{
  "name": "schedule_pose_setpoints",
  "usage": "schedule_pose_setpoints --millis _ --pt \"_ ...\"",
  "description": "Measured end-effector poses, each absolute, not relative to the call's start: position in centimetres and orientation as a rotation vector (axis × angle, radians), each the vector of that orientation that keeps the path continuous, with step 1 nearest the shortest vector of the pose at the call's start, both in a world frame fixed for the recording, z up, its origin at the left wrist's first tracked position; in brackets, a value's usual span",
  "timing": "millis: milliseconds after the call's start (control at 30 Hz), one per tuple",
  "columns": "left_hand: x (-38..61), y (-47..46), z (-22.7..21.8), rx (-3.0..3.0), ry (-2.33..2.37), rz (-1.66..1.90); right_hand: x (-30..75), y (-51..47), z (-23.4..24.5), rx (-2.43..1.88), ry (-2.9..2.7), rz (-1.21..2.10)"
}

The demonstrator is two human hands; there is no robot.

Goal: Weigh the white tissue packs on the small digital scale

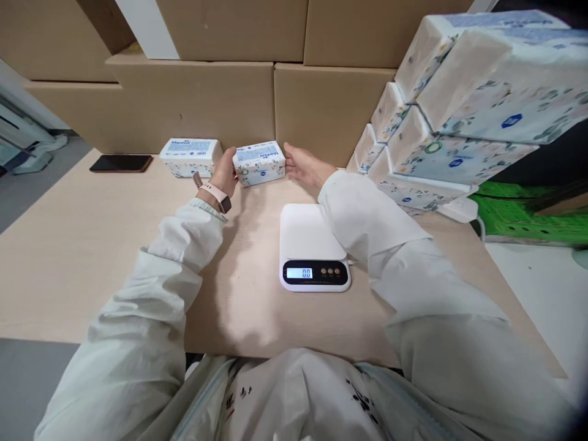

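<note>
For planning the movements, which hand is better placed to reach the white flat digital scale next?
Probably the right hand: nearer the scale, and its pale fabric sleeve overlaps the scale's edge in view. The left hand is farther, against the boxy white floral tissue pack between both hands.

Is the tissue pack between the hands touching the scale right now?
Apart. The head view shows it: a strip of bare table lies between the lower edge of the tissue pack and the scale.
</note>
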State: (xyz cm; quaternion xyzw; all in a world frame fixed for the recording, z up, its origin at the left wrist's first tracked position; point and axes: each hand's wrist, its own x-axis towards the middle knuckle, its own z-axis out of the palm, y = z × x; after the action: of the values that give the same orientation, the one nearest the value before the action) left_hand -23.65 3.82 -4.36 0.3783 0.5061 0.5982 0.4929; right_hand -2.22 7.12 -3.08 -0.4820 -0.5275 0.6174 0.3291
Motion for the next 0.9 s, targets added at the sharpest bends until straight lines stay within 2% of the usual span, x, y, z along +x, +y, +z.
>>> schedule_pose_setpoints --millis 100,267,367,567,667,800,900 --pt "-22.2 0.4 -1.8 0.820 1.253 1.426 -1.3 4.5 -1.0 -1.191 -1.411 1.641" --pt "-19.6 -8.7 3.9 1.130 0.935 1.341 5.4 -4.6 3.6 -0.992 -1.671 1.520" --pt "-17.4 -13.2 4.5 1.197 0.840 1.238 10.0 -10.0 4.1 -1.056 -1.655 1.422" --pt "-14.8 -16.3 0.8 1.145 0.779 1.075 14.4 -15.3 0.4 -1.247 -1.525 1.358" --pt "-15.3 -16.9 -1.7 1.091 0.917 1.120 15.0 -16.2 -1.6 -1.269 -1.526 1.267" --pt "-17.2 -17.6 -5.3 1.031 1.242 1.438 15.4 -16.6 -4.8 -1.196 -1.438 0.732" --pt "-18.3 -17.6 -7.0 0.888 1.349 1.542 15.5 -16.7 -6.9 -1.147 -1.264 0.376"
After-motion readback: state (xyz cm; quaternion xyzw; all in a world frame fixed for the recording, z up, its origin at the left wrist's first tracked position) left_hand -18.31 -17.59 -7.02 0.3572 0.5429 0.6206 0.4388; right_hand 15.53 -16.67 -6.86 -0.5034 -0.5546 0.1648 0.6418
